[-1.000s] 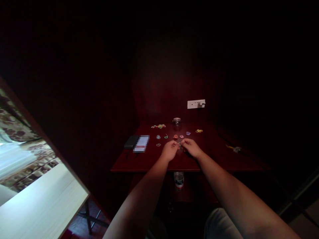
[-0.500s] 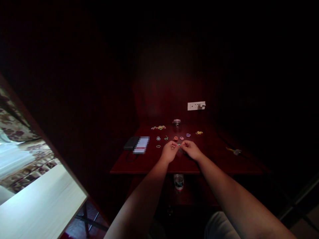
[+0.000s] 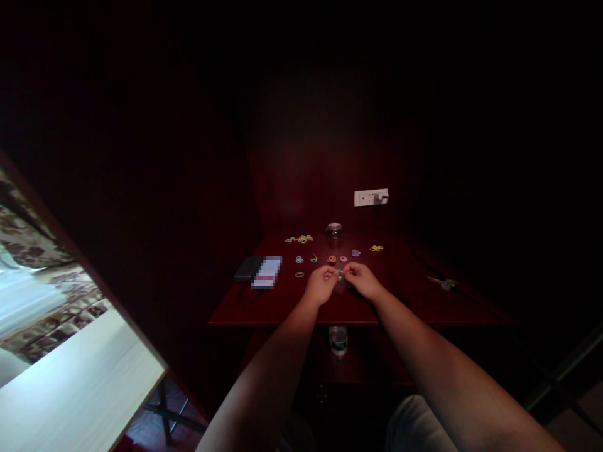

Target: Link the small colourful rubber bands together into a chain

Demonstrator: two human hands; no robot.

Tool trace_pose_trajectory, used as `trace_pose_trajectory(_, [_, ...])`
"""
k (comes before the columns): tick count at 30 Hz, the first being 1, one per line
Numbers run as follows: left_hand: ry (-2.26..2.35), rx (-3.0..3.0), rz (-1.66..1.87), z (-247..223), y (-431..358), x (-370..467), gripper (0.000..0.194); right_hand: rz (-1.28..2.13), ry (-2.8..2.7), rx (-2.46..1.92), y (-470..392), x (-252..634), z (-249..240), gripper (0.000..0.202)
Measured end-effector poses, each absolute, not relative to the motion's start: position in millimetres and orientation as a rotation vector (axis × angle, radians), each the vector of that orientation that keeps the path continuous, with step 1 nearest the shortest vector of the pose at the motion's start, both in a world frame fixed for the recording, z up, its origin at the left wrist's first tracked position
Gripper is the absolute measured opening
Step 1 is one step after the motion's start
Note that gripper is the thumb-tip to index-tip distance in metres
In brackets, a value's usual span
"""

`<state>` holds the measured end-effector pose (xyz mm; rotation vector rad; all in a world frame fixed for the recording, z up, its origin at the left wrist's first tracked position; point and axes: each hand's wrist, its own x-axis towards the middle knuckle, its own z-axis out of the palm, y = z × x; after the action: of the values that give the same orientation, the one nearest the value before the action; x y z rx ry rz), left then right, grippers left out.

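My left hand [image 3: 321, 286] and my right hand [image 3: 362, 281] meet over the dark red tabletop [image 3: 282, 307], fingertips pinched. Between them is a small pale green elastic band [image 3: 340, 274], held from both sides. Just beyond lie small groups of bands sorted by colour: light blue [image 3: 299, 259], green [image 3: 314, 258], orange [image 3: 332, 259], pink [image 3: 343, 258], purple [image 3: 355, 253] and yellow [image 3: 376, 248]. A single greenish band [image 3: 299, 274] lies left of my left hand. Farther back is a mixed pile of coloured bands [image 3: 304, 239].
A clear lidded jar [image 3: 334, 231] stands at the back. A phone [image 3: 267, 273] lies at left against a black case [image 3: 247, 269]. At right is a cable with a yellow end [image 3: 447, 285]. A bottle [image 3: 338, 342] stands below the front edge; a wall socket [image 3: 371, 198] is behind.
My fingertips have moved slightly apart, so more of the pale green band shows between them. The whole view has shifted a little; the other bands lie as before.
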<state>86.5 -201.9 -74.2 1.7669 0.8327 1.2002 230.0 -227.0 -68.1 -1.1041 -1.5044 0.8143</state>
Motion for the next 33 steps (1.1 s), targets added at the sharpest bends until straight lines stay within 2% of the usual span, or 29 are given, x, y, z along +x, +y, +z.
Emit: trace_pose_trajectory(33, [0.885, 1.814, 1.184, -68.1, -207.7, 83.8, 0.009, 0.771, -1.517, -1.103, -224.1, 231.1, -72.4, 0.014])
